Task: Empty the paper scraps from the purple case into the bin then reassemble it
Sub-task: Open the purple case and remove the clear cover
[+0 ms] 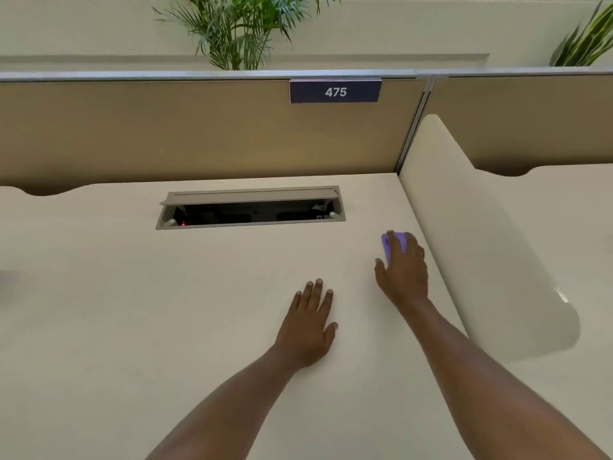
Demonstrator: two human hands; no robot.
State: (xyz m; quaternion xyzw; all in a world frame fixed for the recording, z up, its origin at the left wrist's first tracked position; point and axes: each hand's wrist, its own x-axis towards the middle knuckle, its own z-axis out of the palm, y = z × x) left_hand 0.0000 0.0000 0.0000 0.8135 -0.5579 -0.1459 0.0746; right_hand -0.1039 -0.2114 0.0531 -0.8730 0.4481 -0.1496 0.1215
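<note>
A small purple case [385, 244] sits on the cream desk [166, 310] toward the right, close to the side divider. My right hand [403, 270] lies over it, fingers wrapped across its top and thumb on its left side, so only its left edge and top corner show. My left hand [310, 322] rests flat on the desk, palm down, fingers spread, a little left of and nearer than the case. No paper scraps and no bin are in view.
An open cable tray [250, 209] is set into the desk at the back centre. A tan partition [166, 134] with a "475" sign [335, 91] closes the back. A cream divider [481, 244] walls the right side.
</note>
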